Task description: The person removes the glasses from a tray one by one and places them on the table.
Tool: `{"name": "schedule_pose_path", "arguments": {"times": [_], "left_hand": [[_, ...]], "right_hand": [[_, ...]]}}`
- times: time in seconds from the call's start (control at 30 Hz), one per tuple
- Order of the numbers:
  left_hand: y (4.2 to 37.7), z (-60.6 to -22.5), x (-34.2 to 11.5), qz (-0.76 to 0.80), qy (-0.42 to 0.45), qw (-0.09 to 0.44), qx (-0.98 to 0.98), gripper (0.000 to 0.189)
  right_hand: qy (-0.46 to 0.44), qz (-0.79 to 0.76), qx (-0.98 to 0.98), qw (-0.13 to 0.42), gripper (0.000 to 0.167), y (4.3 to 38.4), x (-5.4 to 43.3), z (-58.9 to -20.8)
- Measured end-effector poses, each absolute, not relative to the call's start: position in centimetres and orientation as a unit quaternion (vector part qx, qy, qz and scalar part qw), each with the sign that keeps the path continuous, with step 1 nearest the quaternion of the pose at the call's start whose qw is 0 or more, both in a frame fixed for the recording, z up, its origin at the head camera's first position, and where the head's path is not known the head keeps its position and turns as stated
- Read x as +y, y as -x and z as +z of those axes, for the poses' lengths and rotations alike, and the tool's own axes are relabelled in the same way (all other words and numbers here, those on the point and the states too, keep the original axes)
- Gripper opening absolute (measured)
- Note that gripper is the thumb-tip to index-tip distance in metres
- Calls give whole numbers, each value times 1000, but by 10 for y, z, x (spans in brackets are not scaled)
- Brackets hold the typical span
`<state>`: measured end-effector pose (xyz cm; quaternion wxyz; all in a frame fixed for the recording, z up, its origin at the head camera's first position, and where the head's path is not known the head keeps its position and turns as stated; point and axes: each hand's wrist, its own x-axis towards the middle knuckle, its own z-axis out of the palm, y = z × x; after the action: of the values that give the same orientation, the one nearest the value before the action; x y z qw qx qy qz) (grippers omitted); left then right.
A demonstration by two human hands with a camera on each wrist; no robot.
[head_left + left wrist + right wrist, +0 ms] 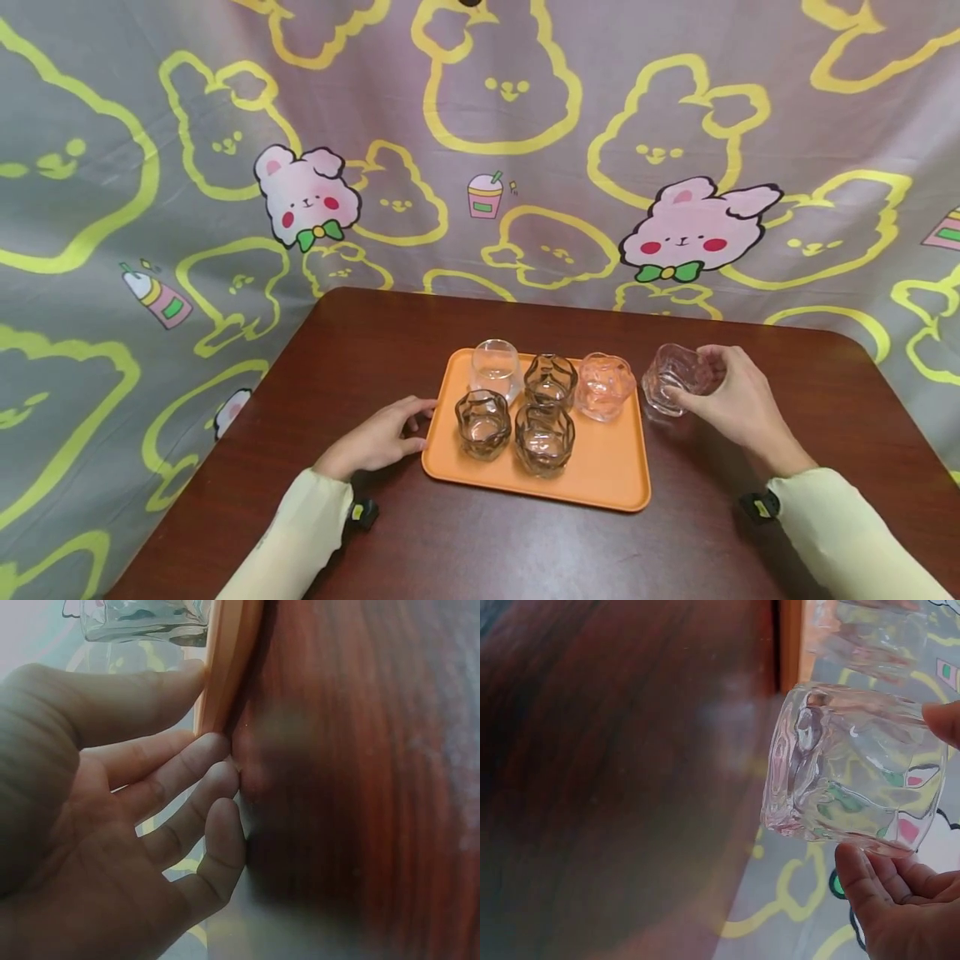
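My right hand (738, 400) pinches a clear, faintly pink wavy-sided glass (667, 379) between thumb and fingers, just right of the orange tray (600, 479). In the right wrist view the same glass (855, 772) has its base toward the tabletop and fingertips at its rim. My left hand (382, 435) touches the tray's left edge with its thumb and fingertips, the fingers loosely bent. On the tray stand three brown wavy glasses, one at the back (550, 379), one at front left (482, 425) and one at front middle (544, 442). Behind them are a clear round glass (495, 367) and a pink glass (603, 387).
The tray lies on a dark reddish wooden table (525, 550). A patterned cloth (525, 183) hangs behind the table and along its left side. Each forearm has a pale sleeve and a small black device at the wrist.
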<state>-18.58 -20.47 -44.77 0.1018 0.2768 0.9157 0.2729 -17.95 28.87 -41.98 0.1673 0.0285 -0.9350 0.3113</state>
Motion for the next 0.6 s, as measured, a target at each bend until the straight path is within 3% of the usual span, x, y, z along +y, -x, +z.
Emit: {"name": "schedule_pose_path", "arguments": {"times": [0.6], "left_hand": [[185,-446,-203,274,-264,110,918,58]], "right_hand": [[-24,326,-935,138,83,185,289,-431]]}}
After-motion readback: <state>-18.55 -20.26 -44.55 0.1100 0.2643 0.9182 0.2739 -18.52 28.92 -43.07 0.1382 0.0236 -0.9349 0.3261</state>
